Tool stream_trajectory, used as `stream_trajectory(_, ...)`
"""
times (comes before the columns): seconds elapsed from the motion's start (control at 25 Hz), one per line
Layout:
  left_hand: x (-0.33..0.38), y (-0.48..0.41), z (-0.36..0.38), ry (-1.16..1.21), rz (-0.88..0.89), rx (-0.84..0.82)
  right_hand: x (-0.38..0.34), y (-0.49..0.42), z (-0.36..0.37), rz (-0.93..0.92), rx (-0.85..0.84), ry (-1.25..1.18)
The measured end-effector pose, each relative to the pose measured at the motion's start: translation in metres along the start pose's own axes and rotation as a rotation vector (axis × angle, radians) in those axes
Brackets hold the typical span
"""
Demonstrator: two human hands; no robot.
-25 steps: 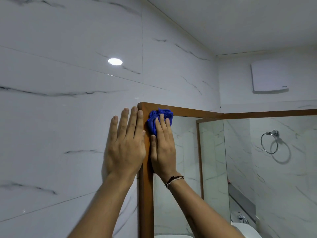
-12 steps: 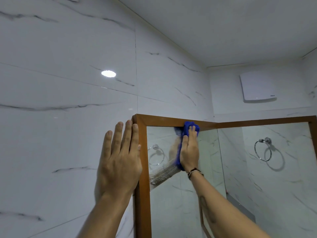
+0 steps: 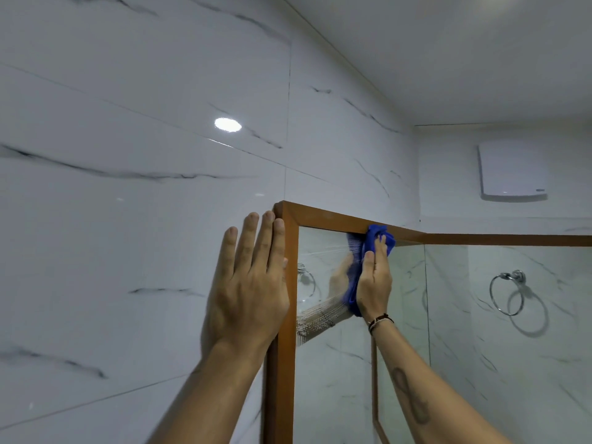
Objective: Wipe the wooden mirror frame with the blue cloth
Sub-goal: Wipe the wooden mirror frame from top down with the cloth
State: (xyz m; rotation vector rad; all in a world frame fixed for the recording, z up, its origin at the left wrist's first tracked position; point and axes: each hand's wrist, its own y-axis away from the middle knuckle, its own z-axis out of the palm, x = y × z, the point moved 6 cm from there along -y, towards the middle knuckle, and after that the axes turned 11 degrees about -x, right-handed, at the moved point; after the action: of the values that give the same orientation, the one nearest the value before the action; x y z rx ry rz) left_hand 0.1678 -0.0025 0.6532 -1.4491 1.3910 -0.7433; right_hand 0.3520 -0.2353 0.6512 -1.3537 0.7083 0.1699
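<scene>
The wooden mirror frame [image 3: 323, 217] runs along the top and down the left side of a wall mirror. My right hand [image 3: 374, 278] presses the bunched blue cloth [image 3: 375, 236] against the top rail, a little right of the upper left corner. Part of the cloth hangs under my palm onto the glass. My left hand [image 3: 248, 283] lies flat with fingers spread on the white marble wall, just left of the frame's upright, touching its edge.
The mirror glass [image 3: 336, 363] reflects my arm and a towel ring. A chrome towel ring [image 3: 509, 291] hangs on the right wall. A white vent cover [image 3: 512, 173] sits high on that wall. The ceiling is close above.
My right hand slid the cloth from the frame's upper left corner to the right along the top rail, then held near the same spot. The left hand stayed on the wall.
</scene>
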Motion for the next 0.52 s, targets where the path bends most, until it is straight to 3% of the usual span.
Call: stream_trajectory(0.52,-0.001,-0.003,0.002,0.019,-0.006,0.035,-0.09,0.076,0.058,-0.308,-0.175,0.073)
